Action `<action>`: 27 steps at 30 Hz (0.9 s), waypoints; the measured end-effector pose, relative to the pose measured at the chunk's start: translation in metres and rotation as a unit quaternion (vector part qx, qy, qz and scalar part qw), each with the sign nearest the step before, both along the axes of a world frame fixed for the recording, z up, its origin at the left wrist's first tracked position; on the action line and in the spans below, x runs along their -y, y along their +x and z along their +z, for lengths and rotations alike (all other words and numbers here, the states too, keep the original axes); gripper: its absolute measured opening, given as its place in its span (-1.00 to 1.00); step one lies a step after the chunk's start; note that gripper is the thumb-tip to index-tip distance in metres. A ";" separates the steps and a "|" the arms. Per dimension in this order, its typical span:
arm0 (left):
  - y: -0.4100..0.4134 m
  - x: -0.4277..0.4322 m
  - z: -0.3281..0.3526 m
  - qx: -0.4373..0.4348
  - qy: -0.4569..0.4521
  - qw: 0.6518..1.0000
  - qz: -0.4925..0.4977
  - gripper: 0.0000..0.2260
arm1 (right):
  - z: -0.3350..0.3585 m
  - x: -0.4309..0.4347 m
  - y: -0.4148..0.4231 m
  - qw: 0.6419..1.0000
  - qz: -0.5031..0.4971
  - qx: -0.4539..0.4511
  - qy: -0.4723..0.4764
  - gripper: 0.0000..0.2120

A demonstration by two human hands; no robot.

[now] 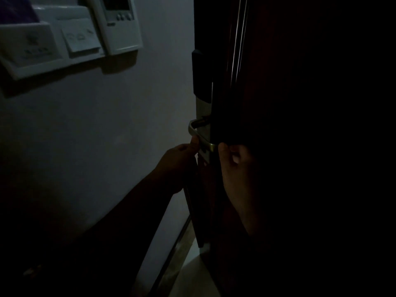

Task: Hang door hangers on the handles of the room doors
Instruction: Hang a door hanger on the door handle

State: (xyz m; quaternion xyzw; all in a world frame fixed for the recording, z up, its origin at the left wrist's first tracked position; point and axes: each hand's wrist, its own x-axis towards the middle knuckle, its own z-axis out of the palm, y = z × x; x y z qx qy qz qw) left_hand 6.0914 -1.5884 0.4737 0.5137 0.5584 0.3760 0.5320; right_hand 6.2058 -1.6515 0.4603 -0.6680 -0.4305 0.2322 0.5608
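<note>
The scene is very dark. A metal lever handle (198, 133) sticks out from a lock plate on the edge of a dark door (278, 103). Below the handle hangs a long dark door hanger (200, 206), its top right at the lever. My left hand (177, 166) pinches the hanger's top just under the handle, thumb against the lever. My right hand (235, 168) is on the other side at the door's edge, fingers curled by the handle's end. It is too dark to tell what the right hand grips.
A pale wall (107, 136) fills the left side. High on it are a card-switch panel (32, 50) and a white thermostat (120, 22). A dark lock housing (201, 73) sits above the handle. A lighter floor (192, 275) shows below.
</note>
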 end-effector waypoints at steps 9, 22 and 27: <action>0.061 -0.070 -0.004 0.029 0.044 0.993 -0.109 -0.82 | -0.008 -0.044 0.058 0.994 -0.079 0.042 0.060 -0.73; 0.176 -0.150 -0.015 -0.003 0.142 0.962 -0.234 -0.81 | -0.021 -0.083 0.170 0.967 -0.139 0.210 0.040 -0.79; 0.227 -0.171 -0.011 -0.009 0.161 0.945 -0.283 -0.76 | -0.016 -0.086 0.211 0.972 -0.148 0.177 0.047 -0.89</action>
